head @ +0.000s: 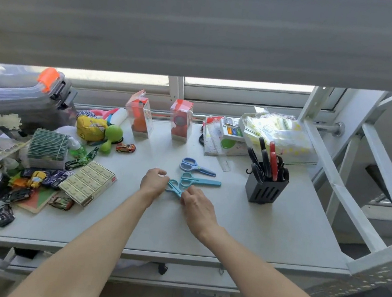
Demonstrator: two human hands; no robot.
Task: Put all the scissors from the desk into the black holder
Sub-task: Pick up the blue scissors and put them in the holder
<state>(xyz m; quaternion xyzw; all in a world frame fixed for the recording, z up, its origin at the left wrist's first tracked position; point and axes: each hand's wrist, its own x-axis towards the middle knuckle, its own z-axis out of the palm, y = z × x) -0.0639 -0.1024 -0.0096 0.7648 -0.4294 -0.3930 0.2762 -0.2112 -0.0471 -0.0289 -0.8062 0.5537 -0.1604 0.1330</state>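
Three small plastic scissors lie mid-desk. The blue-handled scissors (194,166) are farthest back. A light blue pair (201,181) lies in front of them, pointing right. A third light blue pair (174,187) sits between my hands. My left hand (153,183) pinches its handle end and my right hand (196,203) grips its blade end. The black holder (264,190) stands to the right, with several black and red-handled scissors (268,162) upright in it.
Clutter fills the desk's left side: toy cars (125,147), a stack of cards (48,147), a box (88,182), a green toy (111,136). Two clear boxes (181,119) stand at the back. Packets (277,135) sit behind the holder. A metal frame (346,190) rises at the right.
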